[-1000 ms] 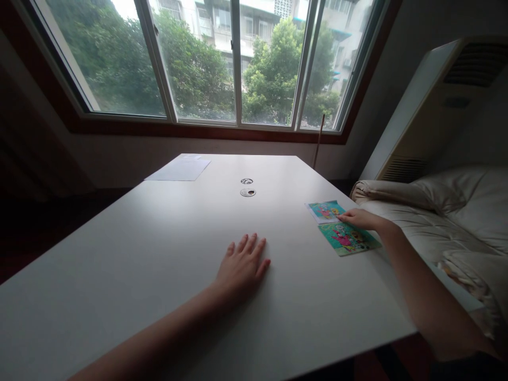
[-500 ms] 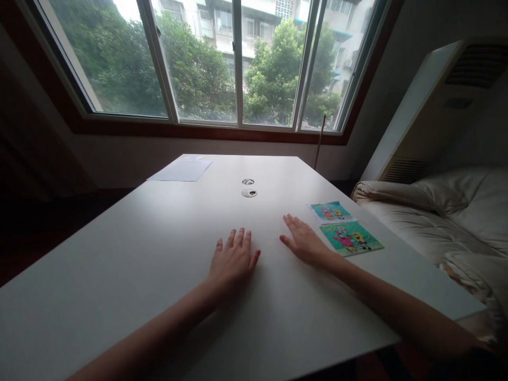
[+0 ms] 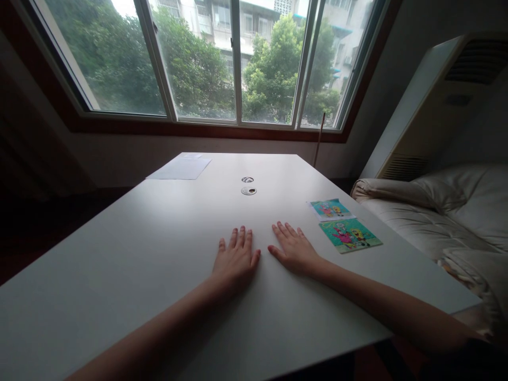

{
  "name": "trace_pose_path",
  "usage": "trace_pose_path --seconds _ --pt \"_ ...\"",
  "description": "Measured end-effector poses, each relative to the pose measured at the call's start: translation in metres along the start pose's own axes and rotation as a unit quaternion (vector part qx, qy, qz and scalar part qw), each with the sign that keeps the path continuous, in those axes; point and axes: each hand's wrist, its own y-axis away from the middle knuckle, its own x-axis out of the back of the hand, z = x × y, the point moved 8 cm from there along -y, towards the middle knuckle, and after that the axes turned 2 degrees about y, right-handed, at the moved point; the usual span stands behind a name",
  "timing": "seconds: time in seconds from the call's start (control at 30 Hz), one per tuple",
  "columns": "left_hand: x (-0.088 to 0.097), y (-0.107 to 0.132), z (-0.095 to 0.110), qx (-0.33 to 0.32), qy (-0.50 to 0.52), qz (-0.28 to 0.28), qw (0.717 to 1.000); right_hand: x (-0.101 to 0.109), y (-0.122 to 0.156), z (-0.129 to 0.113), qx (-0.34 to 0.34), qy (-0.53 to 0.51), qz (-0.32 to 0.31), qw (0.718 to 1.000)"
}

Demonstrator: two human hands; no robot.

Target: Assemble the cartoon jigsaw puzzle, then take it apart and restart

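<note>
My left hand (image 3: 235,259) lies palm down on the white table (image 3: 130,264), fingers spread, holding nothing. Just to its right, my right hand (image 3: 294,248) rests flat in the same way, its thumb pointing toward the left thumb with a small gap between them. Beyond my right hand, on the table's right side, is a colourful cartoon picture (image 3: 350,236) with pink and yellow figures on green. A smaller, similar picture on white-edged paper (image 3: 332,209) lies directly behind it.
White sheets of paper (image 3: 180,168) lie at the table's far left corner. Two round cable-hole covers (image 3: 248,191) sit in the tabletop's far middle. A cream leather sofa (image 3: 432,211) stands to the right, with a tall air conditioner (image 3: 428,106) behind it. A window (image 3: 206,63) is ahead.
My right hand has moved left, away from the pictures and closer to my left hand, and its fingers now lie flat. My left hand has barely moved.
</note>
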Motion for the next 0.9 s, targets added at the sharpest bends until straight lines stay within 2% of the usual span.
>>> trace_pose_path --seconds 0.9 --pt "-0.0057 -0.0037 -0.0032 -0.003 -0.004 0.004 1.0 0.0021 0.0015 -0.0014 -0.017 0.024 -0.012 0.999"
